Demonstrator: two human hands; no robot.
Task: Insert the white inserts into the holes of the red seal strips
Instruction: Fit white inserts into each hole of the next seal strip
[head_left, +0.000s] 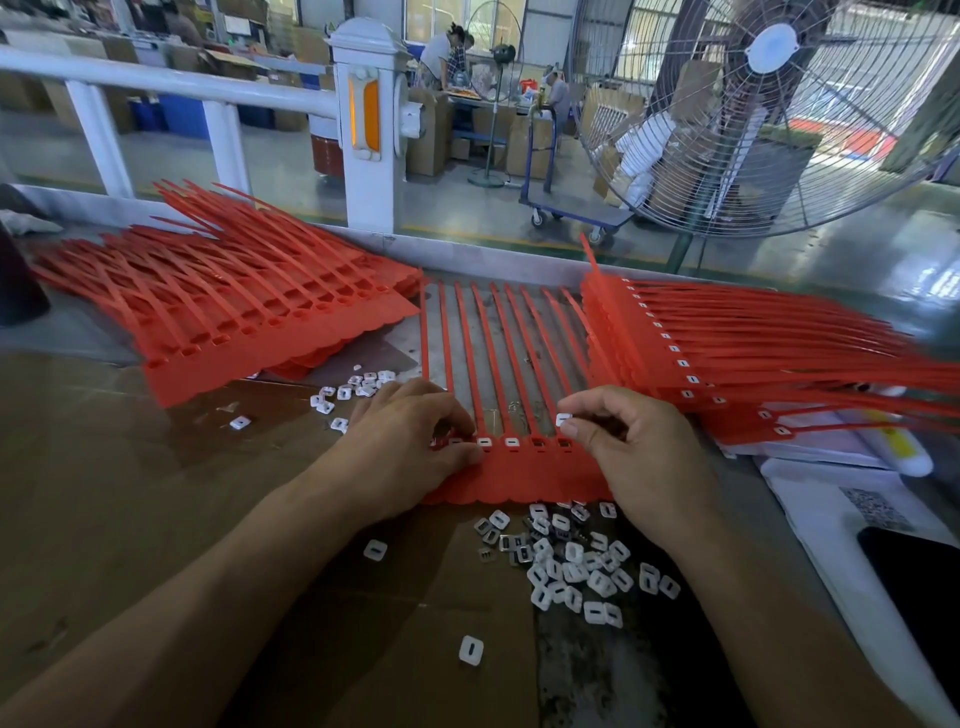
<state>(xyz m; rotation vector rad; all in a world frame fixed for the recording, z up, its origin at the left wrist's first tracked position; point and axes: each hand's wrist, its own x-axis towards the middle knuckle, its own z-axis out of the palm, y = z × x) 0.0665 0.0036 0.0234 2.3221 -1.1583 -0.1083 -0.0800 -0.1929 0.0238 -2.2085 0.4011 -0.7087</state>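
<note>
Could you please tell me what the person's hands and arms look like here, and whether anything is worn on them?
Both arms are bare to the frame's lower edge: no sleeves, gloves, watch or rings visible on the left hand or right hand. Fingernails are short and unpainted.

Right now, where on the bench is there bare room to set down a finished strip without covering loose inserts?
The brown cardboard left of the left forearm, below the left stack of red strips, is bare. It is crowded in front of the working strip, where the pile of white inserts lies, and at right, with the filled stack and papers.
</note>
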